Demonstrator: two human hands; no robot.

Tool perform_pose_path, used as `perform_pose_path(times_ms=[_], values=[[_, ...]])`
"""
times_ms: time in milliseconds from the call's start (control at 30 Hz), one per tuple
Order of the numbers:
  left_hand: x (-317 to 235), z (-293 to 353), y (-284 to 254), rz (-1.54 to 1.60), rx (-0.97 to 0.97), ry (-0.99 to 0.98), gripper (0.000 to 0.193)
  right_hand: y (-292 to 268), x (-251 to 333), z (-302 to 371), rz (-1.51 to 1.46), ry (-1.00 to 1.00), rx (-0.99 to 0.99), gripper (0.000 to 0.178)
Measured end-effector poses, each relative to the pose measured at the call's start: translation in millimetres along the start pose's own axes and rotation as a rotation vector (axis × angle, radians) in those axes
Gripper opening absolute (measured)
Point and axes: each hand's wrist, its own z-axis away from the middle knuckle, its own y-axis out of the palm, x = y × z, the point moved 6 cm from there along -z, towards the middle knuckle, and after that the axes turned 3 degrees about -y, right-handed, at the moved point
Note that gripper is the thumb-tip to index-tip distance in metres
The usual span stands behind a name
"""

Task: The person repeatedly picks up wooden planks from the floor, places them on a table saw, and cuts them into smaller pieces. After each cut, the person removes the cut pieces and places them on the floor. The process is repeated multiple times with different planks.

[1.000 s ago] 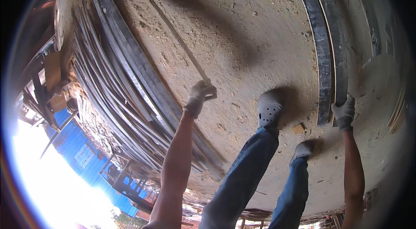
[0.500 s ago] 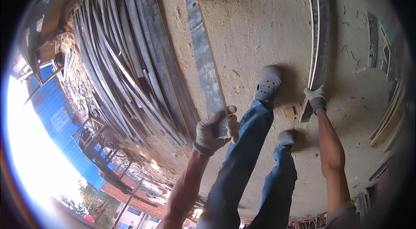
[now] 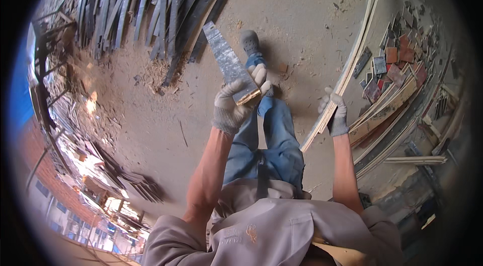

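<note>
My gloved left hand (image 3: 237, 96) is closed round the near end of a short dark plywood strip (image 3: 226, 60), its grey face worn and whitish. That strip points away from me, tilted to the left, above my legs. On the right, my gloved right hand (image 3: 336, 107) grips a pair of long, thin plywood strips (image 3: 350, 67) near their close end. Their pale layered edges face up, and they run far off toward the top of the view. The fingers of the right hand lie partly behind the strips.
Many long dark strips (image 3: 168, 7) lie piled at the far left. To the right is a heap of small red and grey board offcuts (image 3: 397, 65), with longer boards (image 3: 387, 110) beside it. Sawdust (image 3: 161, 75) and splinters lie on the concrete floor (image 3: 166, 115).
My body and view have turned, so the offcut heap now shows at right. The long strips in my right hand have been lifted and turned edge up. My left hand still holds its short strip.
</note>
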Motion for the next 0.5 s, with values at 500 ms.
perform_pose_path(times_ms=[500], values=[[-258.8, 396.1, -67.1, -1.158, -0.667, 0.706, 0.063, 358.5, -200.0, 69.8, 0.113, 0.106, 0.094, 0.043]])
